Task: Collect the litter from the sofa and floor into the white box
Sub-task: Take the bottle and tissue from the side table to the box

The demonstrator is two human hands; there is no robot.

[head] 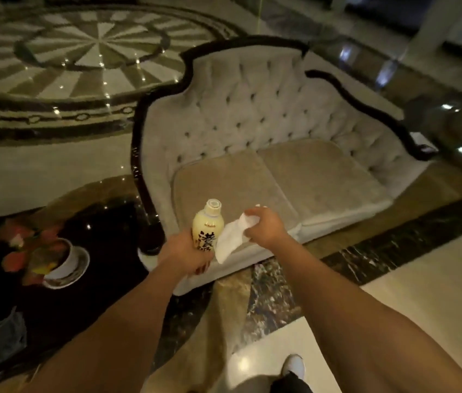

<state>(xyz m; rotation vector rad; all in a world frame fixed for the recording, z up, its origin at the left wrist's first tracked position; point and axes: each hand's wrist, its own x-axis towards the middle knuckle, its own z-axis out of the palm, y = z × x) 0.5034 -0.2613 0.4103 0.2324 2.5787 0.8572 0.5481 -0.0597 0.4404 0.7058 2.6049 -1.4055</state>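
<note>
My left hand (186, 252) grips a pale yellow bottle (206, 224) with a white cap and black characters on its label, held upright over the sofa's front left corner. My right hand (266, 229) holds a crumpled white tissue (231, 241) that hangs down beside the bottle. The grey tufted sofa (266, 129) with dark trim stands in front of me, and I see no litter on its two seat cushions (309, 177). The white box is not in view.
A dark side table (88, 279) to the left carries a white pot of red and yellow flowers (39, 253) on a saucer. Polished marble floor (422, 279) with dark bands surrounds the sofa. My white shoe (294, 364) shows at the bottom.
</note>
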